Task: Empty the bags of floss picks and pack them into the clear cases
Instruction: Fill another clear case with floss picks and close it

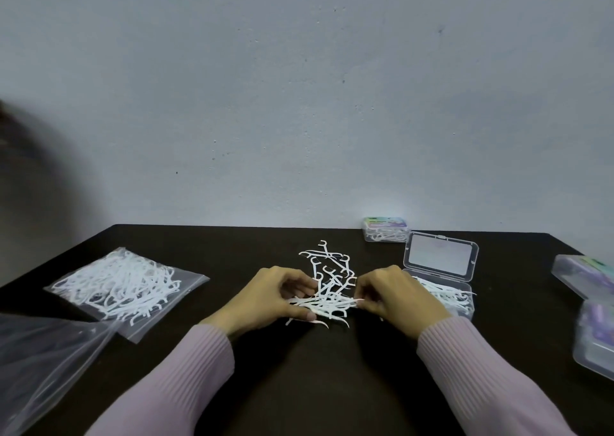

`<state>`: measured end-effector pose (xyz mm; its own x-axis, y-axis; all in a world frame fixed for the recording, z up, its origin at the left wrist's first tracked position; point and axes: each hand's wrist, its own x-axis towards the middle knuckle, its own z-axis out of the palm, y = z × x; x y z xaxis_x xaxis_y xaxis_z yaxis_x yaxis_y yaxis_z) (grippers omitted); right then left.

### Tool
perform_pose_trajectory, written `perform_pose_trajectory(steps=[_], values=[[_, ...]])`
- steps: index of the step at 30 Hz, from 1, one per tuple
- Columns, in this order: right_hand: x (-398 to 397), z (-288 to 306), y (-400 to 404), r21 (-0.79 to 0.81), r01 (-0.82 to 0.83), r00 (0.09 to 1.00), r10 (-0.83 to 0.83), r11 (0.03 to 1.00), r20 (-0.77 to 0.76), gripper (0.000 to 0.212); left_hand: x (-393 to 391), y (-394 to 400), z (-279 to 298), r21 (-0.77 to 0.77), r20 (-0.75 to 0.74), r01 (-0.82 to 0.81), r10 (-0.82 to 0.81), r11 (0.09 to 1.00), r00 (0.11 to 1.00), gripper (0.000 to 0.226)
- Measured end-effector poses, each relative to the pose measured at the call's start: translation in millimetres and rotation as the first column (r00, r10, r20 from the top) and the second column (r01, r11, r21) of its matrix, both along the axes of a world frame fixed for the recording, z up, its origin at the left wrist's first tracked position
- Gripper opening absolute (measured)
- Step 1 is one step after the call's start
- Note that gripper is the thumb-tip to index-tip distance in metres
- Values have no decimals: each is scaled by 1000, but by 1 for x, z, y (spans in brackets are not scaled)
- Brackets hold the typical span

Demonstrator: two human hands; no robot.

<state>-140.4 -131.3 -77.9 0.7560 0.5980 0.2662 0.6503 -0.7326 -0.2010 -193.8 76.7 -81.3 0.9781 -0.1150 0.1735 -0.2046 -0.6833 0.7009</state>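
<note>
Two hands work a loose pile of floss picks (327, 289) at the centre of a dark table (299, 386). The left hand (272, 299) and the right hand (395, 297) curl their fingers round opposite ends of a small bundle at the near edge of the pile, gathering it between them.

Judged from the scene, the step is squaring up a bundle for packing. It would go best with the picks turned the same way, heads together, and the bundle kept thin enough to drop flat into the case without springing apart.

Just right of the right hand, an open case (442, 286) stands with its lid (440, 258) raised and a layer of picks in its base; it looks only partly filled. At the table's far edge, right of centre, a closed case (385, 231) holds picks. At the right edge of the frame, two more cases (594, 306) lie blurred; their contents cannot be made out.

At left, a sealed-looking bag (126, 286) remains full of picks. In the lower left corner, another bag (43, 362) appears empty.
</note>
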Motion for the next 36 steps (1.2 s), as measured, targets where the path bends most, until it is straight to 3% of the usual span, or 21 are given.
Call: perform_pose_trajectory(steps=[9,21,36], values=[[3,3,-7,105,23,1000,-21,994,-13,12,0,-3,-5,102,102,-67,56,993,993,12],[5,16,-17,277,113,994,-112,954,-20,12,5,2,-10,256,124,-90,60,963,990,7],[6,22,-79,417,249,968,-219,874,-119,8,14,-38,-3,0,320,-27,25,1000,947,6]])
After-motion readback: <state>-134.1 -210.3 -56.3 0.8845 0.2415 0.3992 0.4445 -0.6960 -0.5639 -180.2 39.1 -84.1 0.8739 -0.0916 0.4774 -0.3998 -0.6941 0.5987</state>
